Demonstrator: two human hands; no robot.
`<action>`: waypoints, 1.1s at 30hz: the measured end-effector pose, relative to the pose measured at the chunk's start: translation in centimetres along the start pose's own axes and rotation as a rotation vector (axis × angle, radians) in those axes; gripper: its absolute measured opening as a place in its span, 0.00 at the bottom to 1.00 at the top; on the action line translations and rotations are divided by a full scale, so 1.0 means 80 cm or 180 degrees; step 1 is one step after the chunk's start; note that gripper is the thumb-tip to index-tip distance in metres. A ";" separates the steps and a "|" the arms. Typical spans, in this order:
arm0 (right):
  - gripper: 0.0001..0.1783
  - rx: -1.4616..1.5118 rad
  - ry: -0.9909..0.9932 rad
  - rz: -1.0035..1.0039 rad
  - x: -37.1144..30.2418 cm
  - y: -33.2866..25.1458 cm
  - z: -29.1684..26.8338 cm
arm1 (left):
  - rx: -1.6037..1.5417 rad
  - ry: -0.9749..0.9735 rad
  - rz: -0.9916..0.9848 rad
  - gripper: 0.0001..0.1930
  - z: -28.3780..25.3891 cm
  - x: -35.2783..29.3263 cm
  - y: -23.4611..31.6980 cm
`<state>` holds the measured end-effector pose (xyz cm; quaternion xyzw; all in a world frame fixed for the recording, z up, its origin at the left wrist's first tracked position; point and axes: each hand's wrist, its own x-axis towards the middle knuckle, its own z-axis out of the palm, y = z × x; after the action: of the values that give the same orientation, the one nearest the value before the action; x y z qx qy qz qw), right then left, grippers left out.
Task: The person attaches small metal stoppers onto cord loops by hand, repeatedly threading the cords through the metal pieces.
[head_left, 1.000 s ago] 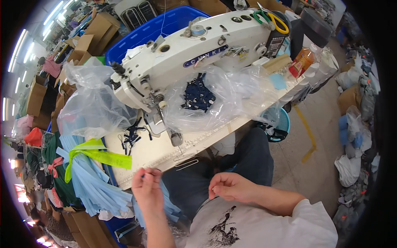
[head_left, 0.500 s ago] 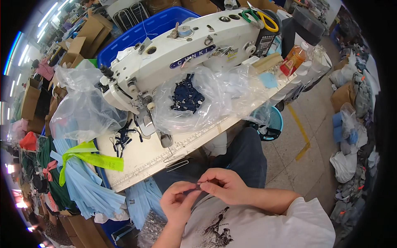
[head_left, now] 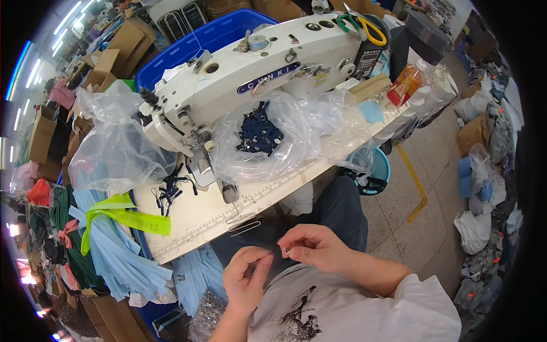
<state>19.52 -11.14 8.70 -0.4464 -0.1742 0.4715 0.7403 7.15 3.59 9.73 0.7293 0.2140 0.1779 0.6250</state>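
My right hand (head_left: 314,248) is closed, pinching a tiny dark and shiny piece (head_left: 288,251) between thumb and forefinger above my lap. To its left, my left hand (head_left: 246,277) has its thumb and forefinger pressed together; a dark speck shows at the tips, too small to name. A narrow gap separates the hands. Beyond them, on the white sewing table (head_left: 188,232), short dark blue cord pieces (head_left: 170,189) lie loose beside the needle area. A heap of similar dark blue pieces with metal bits (head_left: 259,131) sits in an open clear plastic bag (head_left: 225,162).
A white sewing machine (head_left: 228,85) spans the table, with scissors (head_left: 370,31) on top and a bottle (head_left: 407,82) at the right end. Light blue strips (head_left: 114,251) and a lime-green band (head_left: 131,219) hang at the left. A turquoise bin (head_left: 380,171) stands on the floor.
My hands have moved apart; before, their fingertips met around a small thing. The right hand has drawn slightly up and right, and the shiny piece now shows in its pinch.
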 end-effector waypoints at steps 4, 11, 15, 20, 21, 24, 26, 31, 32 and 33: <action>0.12 0.0389 -0.0232 0.0147 -0.001 0.011 -0.011 | -0.1020 -0.0109 -0.0542 0.07 0.003 -0.004 0.008; 0.12 0.0557 -0.0120 0.0263 0.000 0.008 -0.007 | -0.1100 -0.0420 -0.0547 0.11 -0.009 -0.001 -0.003; 0.12 0.0483 -0.0198 0.0317 0.000 0.013 -0.011 | -0.0870 -0.0480 -0.0430 0.10 -0.007 -0.001 -0.002; 0.12 0.0516 -0.0282 0.0497 -0.001 0.010 -0.012 | -0.1313 -0.0609 -0.0608 0.11 -0.008 0.001 -0.004; 0.12 0.0517 -0.0282 0.0496 0.000 0.010 -0.011 | -0.1312 -0.0609 -0.0608 0.11 -0.009 0.001 -0.005; 0.11 0.0223 -0.0229 0.0206 0.002 0.011 -0.007 | -0.1629 -0.0669 -0.0861 0.12 -0.008 0.002 -0.005; 0.10 0.0462 -0.0421 0.0158 0.003 0.012 -0.008 | -0.1691 -0.0638 -0.1382 0.11 -0.008 0.002 -0.001; 0.09 0.0456 -0.0382 0.0046 0.000 0.025 -0.015 | -0.1564 -0.0774 -0.1290 0.08 -0.007 0.003 -0.010; 0.09 0.0431 -0.0330 -0.0001 0.000 0.025 -0.015 | -0.1507 -0.0731 -0.1187 0.07 -0.006 0.002 -0.012; 0.09 0.0431 -0.0335 0.0001 0.000 0.026 -0.015 | -0.1507 -0.0726 -0.1186 0.07 -0.006 0.001 -0.010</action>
<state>19.21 -11.39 6.34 -0.3699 -0.1805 0.5051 0.7586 6.87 4.13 8.99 0.5272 0.2251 0.0225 0.8191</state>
